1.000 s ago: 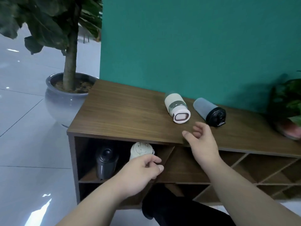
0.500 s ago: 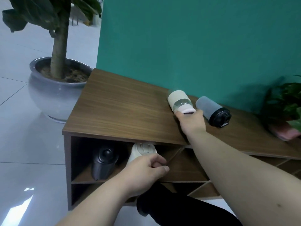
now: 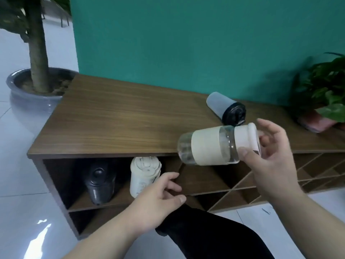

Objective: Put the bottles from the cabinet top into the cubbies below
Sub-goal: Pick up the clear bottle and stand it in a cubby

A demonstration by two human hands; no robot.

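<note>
My right hand grips the lid end of a clear glass bottle with a cream sleeve, held sideways in the air in front of the cabinet's front edge. A grey bottle with a black lid lies on the wooden cabinet top near the wall. In the upper left cubby a dark bottle and a cream-white bottle lie side by side. My left hand hovers just right of the cream-white bottle, fingers apart, holding nothing.
Diamond-shaped cubbies run to the right under the top. A potted tree stands on the floor at the left. A leafy plant in a pink pot sits on the cabinet top at the right. My dark-clothed knee is below.
My right hand closed on the cream-sleeved bottle and lifted it off the cabinet top toward me. My left hand let go of the cream-white bottle in the cubby.
</note>
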